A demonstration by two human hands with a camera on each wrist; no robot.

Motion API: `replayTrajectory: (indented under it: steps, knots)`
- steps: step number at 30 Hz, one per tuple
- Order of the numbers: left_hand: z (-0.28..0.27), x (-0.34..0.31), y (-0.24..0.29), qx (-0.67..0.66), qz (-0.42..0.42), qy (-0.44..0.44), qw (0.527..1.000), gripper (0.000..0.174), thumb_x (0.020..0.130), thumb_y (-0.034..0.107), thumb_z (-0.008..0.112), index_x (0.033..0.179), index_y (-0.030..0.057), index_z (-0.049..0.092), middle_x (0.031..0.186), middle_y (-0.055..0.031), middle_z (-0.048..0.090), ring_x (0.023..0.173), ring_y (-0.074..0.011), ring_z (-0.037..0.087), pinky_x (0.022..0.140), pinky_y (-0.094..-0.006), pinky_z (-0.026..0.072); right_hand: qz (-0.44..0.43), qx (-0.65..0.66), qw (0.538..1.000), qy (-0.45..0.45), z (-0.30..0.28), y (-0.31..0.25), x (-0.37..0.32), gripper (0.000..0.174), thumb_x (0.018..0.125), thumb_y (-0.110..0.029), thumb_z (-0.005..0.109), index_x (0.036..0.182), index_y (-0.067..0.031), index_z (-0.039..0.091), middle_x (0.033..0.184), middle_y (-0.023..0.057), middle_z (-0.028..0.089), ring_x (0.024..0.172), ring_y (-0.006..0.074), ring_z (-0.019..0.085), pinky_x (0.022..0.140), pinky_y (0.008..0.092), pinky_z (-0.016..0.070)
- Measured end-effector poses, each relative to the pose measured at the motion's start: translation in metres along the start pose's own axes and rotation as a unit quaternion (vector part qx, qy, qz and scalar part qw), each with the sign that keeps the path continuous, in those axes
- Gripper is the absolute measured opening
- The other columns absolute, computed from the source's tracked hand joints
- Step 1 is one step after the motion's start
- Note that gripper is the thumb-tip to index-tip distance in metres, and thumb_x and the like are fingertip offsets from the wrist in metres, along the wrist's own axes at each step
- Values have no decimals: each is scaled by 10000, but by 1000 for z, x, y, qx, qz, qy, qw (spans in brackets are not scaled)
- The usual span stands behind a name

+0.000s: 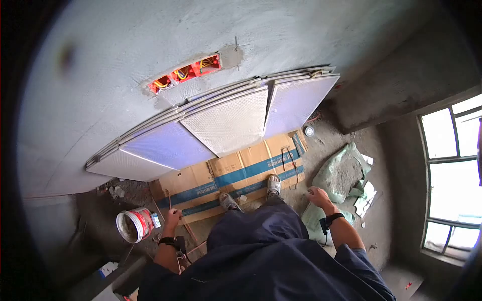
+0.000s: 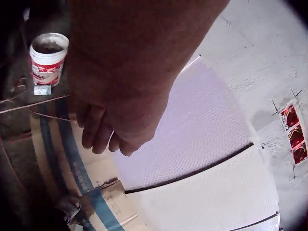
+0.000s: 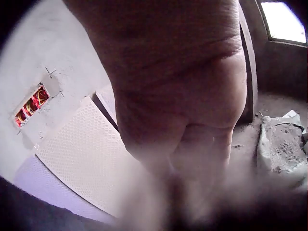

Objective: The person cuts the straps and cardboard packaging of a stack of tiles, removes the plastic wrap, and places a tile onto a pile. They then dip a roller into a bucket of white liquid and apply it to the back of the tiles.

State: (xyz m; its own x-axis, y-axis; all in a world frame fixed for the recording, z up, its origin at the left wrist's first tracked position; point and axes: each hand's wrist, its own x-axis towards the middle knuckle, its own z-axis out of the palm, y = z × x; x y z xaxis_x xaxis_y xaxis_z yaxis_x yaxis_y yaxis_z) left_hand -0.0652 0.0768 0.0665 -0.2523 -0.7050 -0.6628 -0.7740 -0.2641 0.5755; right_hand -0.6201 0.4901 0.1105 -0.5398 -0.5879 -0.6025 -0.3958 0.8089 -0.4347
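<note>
My left hand [image 1: 173, 219] hangs with loosely curled fingers over the lower left of a flattened cardboard sheet [image 1: 193, 183]. A thin reddish strip [image 2: 50, 116] runs up to that hand's edge in the left wrist view; I see no clear grip on it. My right hand [image 1: 320, 197] hovers beside an open green sack of grey powder [image 1: 346, 173], fingers loosely bent, holding nothing visible. In the right wrist view its fingertips are blurred. Textured white panels [image 1: 228, 123], some with a bluish-purple look, lean against the wall in overlapping stacks.
A red and white bucket [image 1: 143, 223] stands at the left. Above the panels, red electrical boxes [image 1: 184, 73] with loose wires are set into the grey wall. My shoes [image 1: 273, 184] are on the cardboard. A window [image 1: 454, 175] is at the right; thin strips [image 1: 289, 161] lie on the cardboard.
</note>
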Motion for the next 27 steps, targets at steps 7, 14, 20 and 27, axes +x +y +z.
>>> replayTrajectory:
  steps: [7,14,20,27]
  knots:
    - [59,-58,94,146,22,14,989,294,846,261,608,907,-23,651,732,-80,651,660,-165,607,638,-314,480,1,1,997,-72,-58,48,61,413,795,-285,604,1123,-39,649,1001,189,682,984,354,641,850,430,500]
    - [90,-88,124,119,0,35,992,309,856,251,620,982,-30,643,761,-87,662,671,-155,636,624,-309,505,-11,-18,1000,-11,-84,112,104,413,748,-335,612,1048,-57,671,992,185,684,974,354,647,837,417,504]
    - [82,-116,100,48,-42,48,997,298,857,225,633,990,-41,636,759,-91,656,638,-152,639,611,-286,523,-20,23,998,-50,-96,121,104,428,752,-319,611,1082,-51,662,1013,190,685,983,344,649,844,412,504]
    - [85,-155,99,62,-79,65,993,267,866,200,626,981,-41,634,778,-92,654,660,-152,629,621,-287,529,-40,6,996,-82,-70,132,93,417,794,-313,571,1097,-38,650,1024,208,676,1008,374,628,877,431,486]
